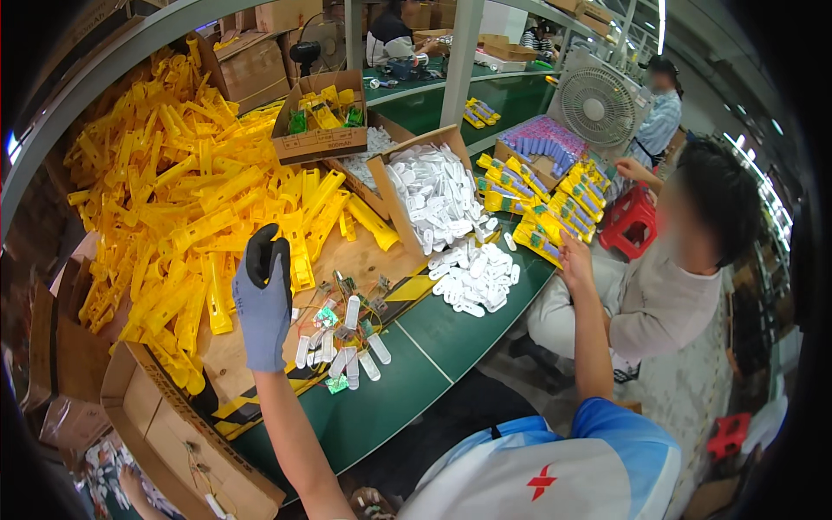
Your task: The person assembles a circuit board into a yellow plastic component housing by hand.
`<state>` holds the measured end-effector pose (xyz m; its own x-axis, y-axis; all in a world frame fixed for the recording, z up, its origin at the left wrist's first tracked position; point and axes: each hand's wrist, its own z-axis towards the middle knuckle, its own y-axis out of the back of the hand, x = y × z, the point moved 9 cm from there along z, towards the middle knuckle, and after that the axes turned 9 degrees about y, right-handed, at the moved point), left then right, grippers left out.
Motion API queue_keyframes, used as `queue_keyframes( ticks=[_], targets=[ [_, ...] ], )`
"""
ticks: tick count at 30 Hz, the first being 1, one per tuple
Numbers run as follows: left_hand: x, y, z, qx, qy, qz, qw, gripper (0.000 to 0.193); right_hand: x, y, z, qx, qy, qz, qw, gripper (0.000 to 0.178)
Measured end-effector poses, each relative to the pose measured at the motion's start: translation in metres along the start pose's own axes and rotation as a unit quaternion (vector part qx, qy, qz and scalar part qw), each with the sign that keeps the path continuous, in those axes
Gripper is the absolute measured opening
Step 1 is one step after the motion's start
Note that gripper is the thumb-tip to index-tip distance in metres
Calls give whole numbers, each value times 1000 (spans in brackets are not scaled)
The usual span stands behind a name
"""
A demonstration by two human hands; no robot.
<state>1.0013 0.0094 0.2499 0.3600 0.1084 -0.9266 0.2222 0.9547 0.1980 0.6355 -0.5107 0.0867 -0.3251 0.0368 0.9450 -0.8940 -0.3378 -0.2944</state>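
My left hand point(264, 299), in a grey glove with black fingertips, is over the near side of a large heap of yellow plastic housings point(186, 217). Its fingers are curled with the tips close together; whatever may be between them is hidden. Out to the right, my bare right hand point(575, 260) has its fingers closed on the near end of a yellow housing point(539, 243). That housing lies at the near edge of rows of similar yellow housings fitted with purple cylindrical cells point(579, 198).
Wired circuit boards with white strips point(345, 334) lie on the green table point(407, 355). White plastic pieces fill a carton point(433, 195) and spill out as a loose pile point(475, 276). A co-worker point(685, 260) sits at the right near a red stool point(630, 221) and a fan point(598, 100).
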Motion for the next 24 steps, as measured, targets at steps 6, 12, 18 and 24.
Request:
queue_keyframes(
  ticks=[6, 12, 18, 24],
  targets=[
    [58, -23, 6, 42, -3, 323, 945, 49, -8, 22, 3, -30, 31, -161, 986, 42],
    [89, -92, -30, 209, 30, 534, 819, 59, 16, -3, -53, -111, 249, -213, 938, 43],
    [97, -98, -32, 233, 45, 506, 830, 53, 79, -155, -145, 37, 260, -43, 964, 21],
    [89, -99, -25, 211, 7, 498, 841, 40, 220, -239, -264, 294, 447, 217, 817, 34]
  ],
)
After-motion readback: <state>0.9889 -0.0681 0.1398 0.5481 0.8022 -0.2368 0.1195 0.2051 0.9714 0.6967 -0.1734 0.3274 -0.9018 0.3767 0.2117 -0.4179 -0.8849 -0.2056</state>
